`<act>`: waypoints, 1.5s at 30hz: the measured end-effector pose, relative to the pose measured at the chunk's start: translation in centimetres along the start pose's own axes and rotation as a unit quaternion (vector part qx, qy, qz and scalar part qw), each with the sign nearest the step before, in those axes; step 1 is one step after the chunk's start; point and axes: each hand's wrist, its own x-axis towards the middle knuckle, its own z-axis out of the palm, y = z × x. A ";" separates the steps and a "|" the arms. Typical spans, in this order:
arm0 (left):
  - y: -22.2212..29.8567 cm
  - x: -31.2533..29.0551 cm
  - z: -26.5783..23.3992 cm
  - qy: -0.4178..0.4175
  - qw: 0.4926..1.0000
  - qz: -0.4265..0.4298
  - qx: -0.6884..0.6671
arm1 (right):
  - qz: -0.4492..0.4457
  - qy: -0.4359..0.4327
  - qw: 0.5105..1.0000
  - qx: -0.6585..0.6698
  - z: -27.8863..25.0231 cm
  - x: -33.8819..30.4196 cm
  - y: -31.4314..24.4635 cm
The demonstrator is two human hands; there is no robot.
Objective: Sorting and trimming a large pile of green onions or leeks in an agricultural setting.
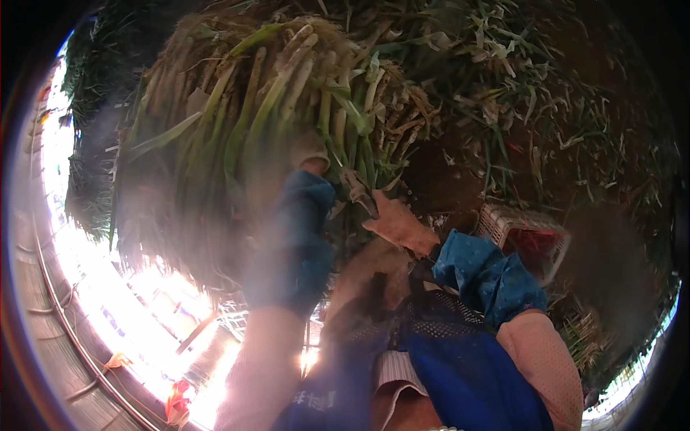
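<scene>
A large heap of long green onions [244, 108], pale root ends up and green leaves hanging down, fills the upper left. My left hand [310, 149] reaches into the front of the heap and touches the stalks; glare and blur hide its fingers. To its right, my right hand [399, 224] is closed round a short tool [357, 191] with a dark grip and a dull grey-brown front end, whose exact kind I cannot make out. The tool's front end points up and left, close against the stalks beside my left hand. Blue sleeve covers are on both forearms.
A pale plastic crate [528, 241] with something red inside stands right of my right forearm. Cut leaves and trimmings [532, 129] litter the brown ground at the right. More dark green leaves [90, 165] lie at the far left. Strong glare whitens the lower left.
</scene>
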 end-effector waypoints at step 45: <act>-7.4 -11.1 1.0 -0.218 0.929 -0.023 -0.296 | -0.004 0.015 0.998 -0.055 3.3 -5.4 -3.7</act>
